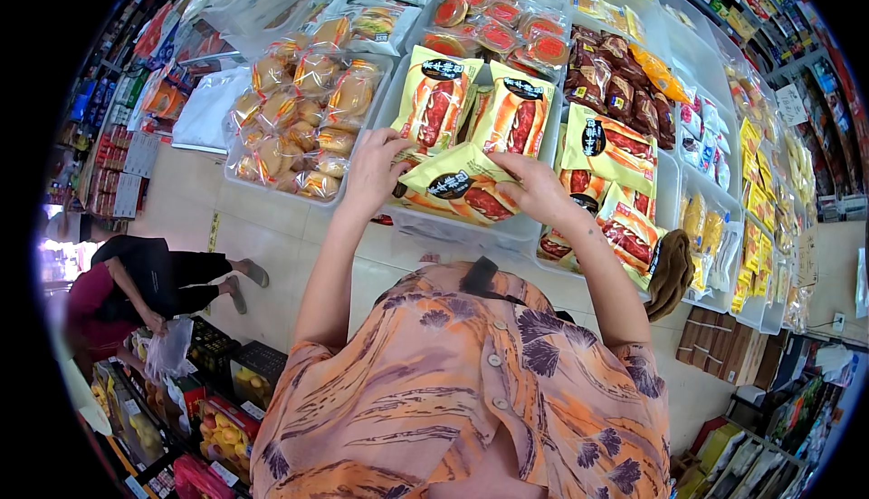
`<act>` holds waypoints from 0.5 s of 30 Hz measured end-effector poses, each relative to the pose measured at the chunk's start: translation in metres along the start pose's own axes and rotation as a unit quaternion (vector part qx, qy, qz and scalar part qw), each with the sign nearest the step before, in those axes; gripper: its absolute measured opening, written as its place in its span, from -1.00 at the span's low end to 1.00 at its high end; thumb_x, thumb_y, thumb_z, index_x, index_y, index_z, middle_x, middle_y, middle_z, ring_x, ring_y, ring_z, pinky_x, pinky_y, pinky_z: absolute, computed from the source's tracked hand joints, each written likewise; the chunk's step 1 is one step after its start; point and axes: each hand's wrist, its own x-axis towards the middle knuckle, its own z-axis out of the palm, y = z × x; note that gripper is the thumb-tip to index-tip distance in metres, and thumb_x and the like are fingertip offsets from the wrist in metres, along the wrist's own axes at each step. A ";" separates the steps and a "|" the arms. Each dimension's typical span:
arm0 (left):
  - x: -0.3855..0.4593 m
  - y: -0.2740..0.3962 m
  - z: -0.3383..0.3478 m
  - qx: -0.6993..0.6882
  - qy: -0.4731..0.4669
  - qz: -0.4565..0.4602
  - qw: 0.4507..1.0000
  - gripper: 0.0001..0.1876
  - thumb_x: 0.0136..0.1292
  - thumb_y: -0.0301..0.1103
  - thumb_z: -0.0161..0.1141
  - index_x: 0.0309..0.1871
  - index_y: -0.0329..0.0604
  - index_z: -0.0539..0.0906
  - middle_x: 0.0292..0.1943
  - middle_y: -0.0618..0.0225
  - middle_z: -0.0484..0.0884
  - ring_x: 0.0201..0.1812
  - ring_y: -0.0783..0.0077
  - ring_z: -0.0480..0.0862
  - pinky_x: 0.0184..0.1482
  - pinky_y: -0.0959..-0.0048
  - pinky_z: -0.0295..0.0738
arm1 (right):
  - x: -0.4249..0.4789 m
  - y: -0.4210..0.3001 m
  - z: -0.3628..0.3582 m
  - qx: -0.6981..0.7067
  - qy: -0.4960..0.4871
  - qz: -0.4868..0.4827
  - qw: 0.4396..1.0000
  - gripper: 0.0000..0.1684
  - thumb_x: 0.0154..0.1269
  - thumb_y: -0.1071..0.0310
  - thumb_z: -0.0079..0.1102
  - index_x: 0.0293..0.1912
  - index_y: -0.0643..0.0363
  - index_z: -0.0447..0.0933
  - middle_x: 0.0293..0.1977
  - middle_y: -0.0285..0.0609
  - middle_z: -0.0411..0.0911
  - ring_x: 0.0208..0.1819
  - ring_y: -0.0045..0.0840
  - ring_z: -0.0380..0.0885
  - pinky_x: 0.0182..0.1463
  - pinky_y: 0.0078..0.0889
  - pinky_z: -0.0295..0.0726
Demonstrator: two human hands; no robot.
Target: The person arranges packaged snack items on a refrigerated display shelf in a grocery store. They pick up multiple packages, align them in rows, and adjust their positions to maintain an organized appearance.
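Before me a translucent plastic bin (475, 224) holds yellow-green packets of filled bread. My right hand (543, 190) grips the upper right corner of a bread packet (458, 186) that lies slanted at the bin's near end. At that packet's left end is my left hand (373, 169), its fingers curled over the bin's left side; whether they pinch the packet is unclear. Behind it, two similar packets, a left one (434, 101) and a right one (516, 112), lean with their printed fronts up. More such packets (614, 146) are piled in the bin to the right.
A bin of wrapped round buns (299, 125) adjoins on the left. Red-labelled round packs (502, 20) and brown packets (614, 85) fill bins beyond. A brown cloth (671, 275) hangs at the right bin's near corner. At the left, another person (129, 288) holds a clear plastic bag beside fruit crates.
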 end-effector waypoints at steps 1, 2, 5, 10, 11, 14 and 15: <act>0.002 -0.004 0.000 -0.008 -0.003 0.011 1.000 -0.67 -0.06 -0.57 0.34 -0.13 -0.18 0.68 -0.10 0.24 0.58 -0.02 0.15 0.51 0.04 0.28 0.42 | 0.000 -0.002 -0.001 -0.025 -0.003 -0.007 1.000 -0.44 0.12 0.48 0.23 0.16 0.17 0.41 0.06 0.04 0.49 0.09 -0.11 0.46 0.13 -0.20 0.46; 0.004 -0.012 0.000 -0.016 -0.005 0.022 1.000 -0.67 -0.07 -0.57 0.34 -0.14 -0.19 0.68 -0.12 0.24 0.59 -0.04 0.14 0.52 0.02 0.28 0.44 | 0.002 -0.006 -0.001 -0.046 -0.004 -0.023 0.999 -0.50 0.10 0.52 0.17 0.10 0.15 0.45 -0.02 0.01 0.52 0.04 -0.14 0.49 0.09 -0.20 0.49; 0.008 -0.026 0.004 -0.039 0.002 0.016 0.999 -0.69 -0.07 -0.58 0.33 -0.17 -0.20 0.68 -0.18 0.23 0.61 -0.07 0.12 0.55 0.01 0.27 0.46 | 0.007 -0.009 0.009 -0.159 -0.060 -0.014 0.985 -0.54 0.08 0.53 0.12 0.04 0.17 0.46 -0.12 -0.03 0.53 -0.01 -0.15 0.50 0.03 -0.19 0.51; 0.010 -0.026 0.009 -0.044 0.018 0.021 0.999 -0.75 -0.02 -0.58 0.31 -0.20 -0.24 0.68 -0.18 0.21 0.62 -0.09 0.12 0.57 0.00 0.27 0.47 | 0.007 -0.020 0.033 -0.248 0.022 -0.047 0.967 -0.63 0.02 0.57 0.05 -0.09 0.26 0.47 -0.19 -0.06 0.50 -0.08 -0.22 0.50 -0.12 -0.21 0.56; 0.010 -0.026 0.008 -0.059 0.024 0.015 0.998 -0.75 -0.01 -0.56 0.31 -0.19 -0.24 0.68 -0.18 0.21 0.62 -0.10 0.12 0.58 -0.01 0.28 0.47 | 0.010 -0.016 0.032 -0.244 0.024 -0.027 0.969 -0.62 0.02 0.58 0.05 -0.08 0.25 0.48 -0.21 -0.06 0.51 -0.09 -0.21 0.51 -0.11 -0.21 0.56; 0.008 -0.012 -0.005 -0.113 0.020 -0.008 0.993 -0.76 0.02 -0.51 0.32 -0.18 -0.23 0.67 -0.18 0.20 0.63 -0.11 0.12 0.59 -0.02 0.29 0.48 | 0.010 -0.008 0.020 -0.229 0.019 0.003 0.973 -0.63 0.01 0.60 0.05 -0.11 0.24 0.49 -0.29 -0.07 0.52 -0.16 -0.17 0.53 -0.12 -0.18 0.54; 0.008 0.000 -0.013 -0.133 0.007 -0.012 0.991 -0.75 0.03 -0.49 0.33 -0.17 -0.23 0.67 -0.17 0.19 0.63 -0.12 0.12 0.60 -0.03 0.30 0.48 | 0.008 -0.009 0.018 -0.231 0.013 0.009 0.973 -0.65 0.01 0.60 0.05 -0.12 0.23 0.49 -0.30 -0.07 0.51 -0.17 -0.17 0.53 -0.13 -0.17 0.53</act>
